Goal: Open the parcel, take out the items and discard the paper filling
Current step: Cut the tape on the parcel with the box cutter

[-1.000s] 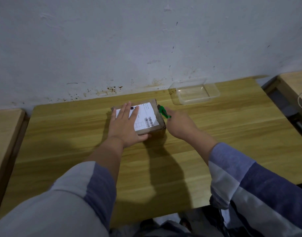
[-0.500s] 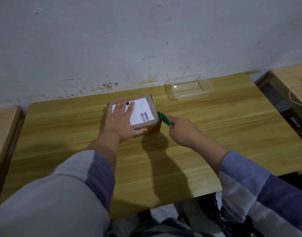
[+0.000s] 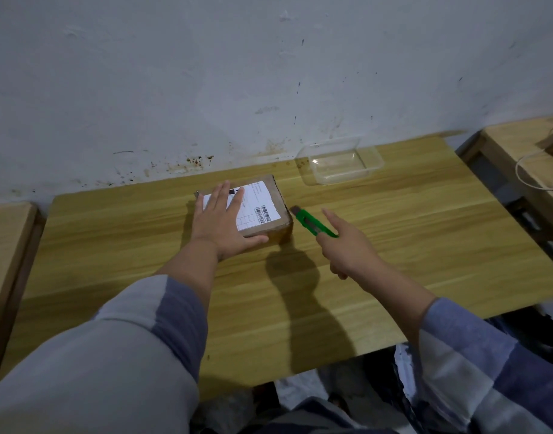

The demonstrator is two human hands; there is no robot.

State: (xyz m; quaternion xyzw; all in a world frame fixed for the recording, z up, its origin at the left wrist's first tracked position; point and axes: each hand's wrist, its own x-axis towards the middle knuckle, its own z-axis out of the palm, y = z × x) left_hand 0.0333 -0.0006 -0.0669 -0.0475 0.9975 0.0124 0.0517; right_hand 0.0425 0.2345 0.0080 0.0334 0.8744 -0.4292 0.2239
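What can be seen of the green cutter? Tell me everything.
The green cutter is a slim utility knife with a plastic-looking body and a grey metal tip. The right hand grips its rear end, hiding it. It slants toward the parcel, tip beside the right side; contact can't be told. Any extended blade is too small to make out.

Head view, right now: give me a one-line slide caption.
Left hand flat on the taped parcel; right hand holds a green utility knife just beside its right edge.

Empty clear plastic tub on wooden table, near wall.
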